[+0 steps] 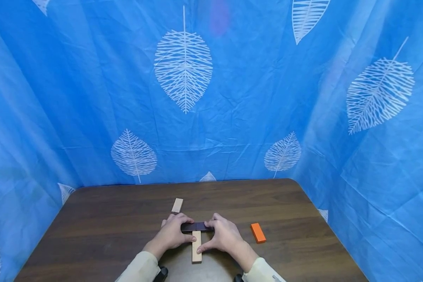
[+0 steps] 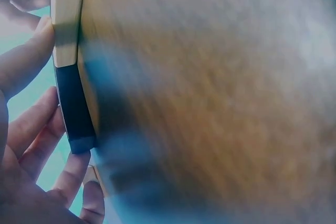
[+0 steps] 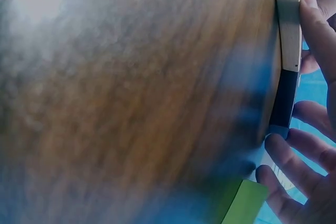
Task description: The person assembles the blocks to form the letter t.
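Two dark brown blocks (image 1: 196, 226) lie end to end across the table, meeting at a thin seam. A pale wooden block (image 1: 196, 254) runs from that seam toward the person, making a T. My left hand (image 1: 170, 233) has its fingertips at the left end of the dark pair and its thumb against the pale block's left side. From the right, my right hand (image 1: 225, 235) touches the dark pair's other end with its fingertips, its thumb at the pale block's right side. In the left wrist view, fingers (image 2: 73, 169) meet the dark block's end.
A second pale block (image 1: 177, 205) lies just beyond my left fingertips. To the right of my right hand is an orange block (image 1: 258, 233). The brown wooden table (image 1: 285, 203) is bordered by a blue curtain (image 1: 239, 98) with white leaf prints at the back and sides.
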`<state>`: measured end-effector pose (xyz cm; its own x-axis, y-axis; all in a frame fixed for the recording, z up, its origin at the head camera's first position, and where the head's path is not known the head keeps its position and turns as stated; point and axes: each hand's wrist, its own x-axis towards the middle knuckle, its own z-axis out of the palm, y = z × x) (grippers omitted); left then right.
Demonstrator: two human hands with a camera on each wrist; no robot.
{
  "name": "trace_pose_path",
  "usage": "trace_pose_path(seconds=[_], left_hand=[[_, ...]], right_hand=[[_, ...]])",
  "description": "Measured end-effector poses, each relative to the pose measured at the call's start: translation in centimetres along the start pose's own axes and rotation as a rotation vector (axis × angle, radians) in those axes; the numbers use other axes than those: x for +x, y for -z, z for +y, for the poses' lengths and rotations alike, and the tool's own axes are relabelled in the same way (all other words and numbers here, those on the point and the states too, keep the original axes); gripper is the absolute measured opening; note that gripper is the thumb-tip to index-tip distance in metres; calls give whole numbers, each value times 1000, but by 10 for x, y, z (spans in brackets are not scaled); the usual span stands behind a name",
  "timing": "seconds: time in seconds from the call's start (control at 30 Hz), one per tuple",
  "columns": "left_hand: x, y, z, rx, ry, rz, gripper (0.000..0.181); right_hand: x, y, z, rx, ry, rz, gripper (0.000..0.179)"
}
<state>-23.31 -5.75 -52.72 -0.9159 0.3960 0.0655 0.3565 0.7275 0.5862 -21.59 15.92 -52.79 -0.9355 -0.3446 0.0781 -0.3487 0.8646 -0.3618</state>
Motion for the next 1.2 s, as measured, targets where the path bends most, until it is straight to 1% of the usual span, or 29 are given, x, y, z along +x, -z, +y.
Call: trace_pose_path(seconds=[0.2,0.43,0.5,0.57,0.63,0.73,0.83,0.93,1.07,1.2], left_hand=[[0,-1,-2,-36,-4,9,49],[0,3,-2,-26,-26,-2,51],[0,4,-3,-30,-26,-5,51],[0,5,-5,-47,-16,7,51],[2,5,-7,-69,5,36,50],[5,7,-11,-98,45,120,43],[10,9,-15,-100,85,200,38],[15,13,-20,-81,131,252,37],[22,19,-25,-53,204,255,44],[28,24,-30,-44,277,219,52]], right_hand=[[0,0,-1,2,-18,-7,92],[0,0,-3,-4,-16,-9,91],[-1,0,-3,-2,-17,-8,91],[-2,0,-2,2,-20,-7,92],[-2,0,-2,12,-22,-1,91],[-3,0,-1,27,-18,13,91],[-3,-1,1,35,-19,23,91],[-4,-2,2,35,-16,30,92],[-3,-4,4,35,-11,38,93],[-2,-5,5,43,-8,40,94]])
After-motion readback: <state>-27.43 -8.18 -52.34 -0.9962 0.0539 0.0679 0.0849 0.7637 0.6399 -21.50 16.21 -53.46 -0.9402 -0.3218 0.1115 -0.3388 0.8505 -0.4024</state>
